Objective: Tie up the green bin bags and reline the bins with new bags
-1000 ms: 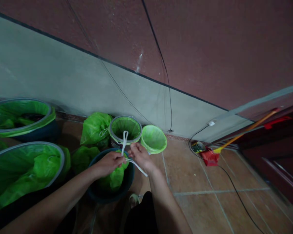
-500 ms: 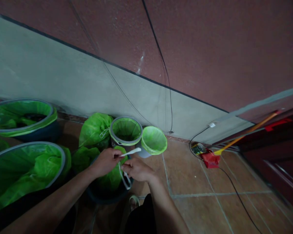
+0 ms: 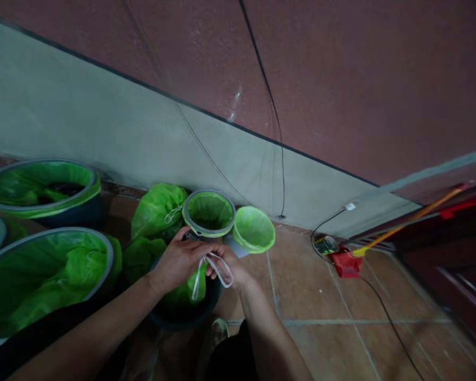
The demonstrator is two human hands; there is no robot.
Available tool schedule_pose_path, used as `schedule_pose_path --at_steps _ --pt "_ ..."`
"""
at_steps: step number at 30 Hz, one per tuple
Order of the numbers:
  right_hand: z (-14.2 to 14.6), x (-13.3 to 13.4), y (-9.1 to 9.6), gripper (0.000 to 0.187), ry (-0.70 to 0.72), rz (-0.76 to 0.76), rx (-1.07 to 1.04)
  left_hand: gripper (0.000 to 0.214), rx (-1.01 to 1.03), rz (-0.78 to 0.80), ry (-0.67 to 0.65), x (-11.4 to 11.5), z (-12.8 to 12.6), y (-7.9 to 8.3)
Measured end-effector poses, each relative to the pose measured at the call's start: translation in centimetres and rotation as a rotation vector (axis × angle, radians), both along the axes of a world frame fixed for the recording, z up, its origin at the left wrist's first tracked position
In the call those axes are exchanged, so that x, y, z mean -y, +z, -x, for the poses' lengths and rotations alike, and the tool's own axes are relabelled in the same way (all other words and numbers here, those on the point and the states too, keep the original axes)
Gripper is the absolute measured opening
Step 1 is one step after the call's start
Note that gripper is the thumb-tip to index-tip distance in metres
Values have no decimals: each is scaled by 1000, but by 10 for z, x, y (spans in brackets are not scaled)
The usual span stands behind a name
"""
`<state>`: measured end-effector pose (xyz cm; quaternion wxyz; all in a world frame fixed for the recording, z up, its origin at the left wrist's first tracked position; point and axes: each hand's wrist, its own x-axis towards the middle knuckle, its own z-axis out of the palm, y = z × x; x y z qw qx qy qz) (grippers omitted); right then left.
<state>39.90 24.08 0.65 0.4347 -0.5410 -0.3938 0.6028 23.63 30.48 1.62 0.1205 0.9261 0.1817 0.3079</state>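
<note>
My left hand (image 3: 182, 260) and my right hand (image 3: 229, 264) meet over a dark bin (image 3: 212, 307), their fingers closed close together. Between them runs the white drawstring (image 3: 222, 272) of a green trash bag (image 3: 178, 296), two loops hanging below the fingers. The bag sits inside the bin, partly hidden by my left hand and forearm. Just behind my hands stand a grey-rimmed bin (image 3: 209, 209) and a small pale bin (image 3: 254, 228), both lined in green. A full, tied green bag (image 3: 156, 211) rests to their left.
Large green-lined bins (image 3: 107, 259) stand along the left side. By the wall on the right lie a red dustpan (image 3: 346, 263) with a yellow-handled tool (image 3: 408, 219) and a tin (image 3: 326, 244). A black cable (image 3: 384, 312) crosses the tiled floor.
My hands have come together; earlier they were apart, each with part of the drawstring. The loops now hang at my right fingers. The view has shifted slightly.
</note>
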Motion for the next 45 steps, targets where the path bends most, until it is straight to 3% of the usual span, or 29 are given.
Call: schedule_pose_path --at_steps 6,13,17,21,24,29,33,36,39,42,45 --pt "-2 2 1 30 0 7 4 26 98 4 96 6 -1 0" --pt "5 -4 1 22 -260 -26 174 32 92 209 118 1 0 -2" --pt "3 -7 -1 18 -309 -149 439 28 71 415 100 -3 -1 -4" --pt "0 -4 3 16 -227 -257 796 30 169 649 289 -7 -6 -12" --pt "0 0 11 19 -168 -171 1057 28 128 748 423 -9 -8 -18" --pt "-2 0 15 22 -132 27 1251 26 -41 683 541 -8 -6 -18" --pt "-5 -6 5 19 -226 56 1016 27 52 995 506 -11 -9 -9" --pt "-3 -10 3 17 -335 97 559 23 351 1337 400 -11 -14 2" --pt "2 -11 10 14 -442 39 126 25 578 1573 296 -6 -18 12" --pt "8 -13 16 25 -504 -25 -99 31 633 1706 288 -2 -19 18" --pt "10 -15 14 34 -475 -42 -125 36 597 1718 276 0 -20 19"
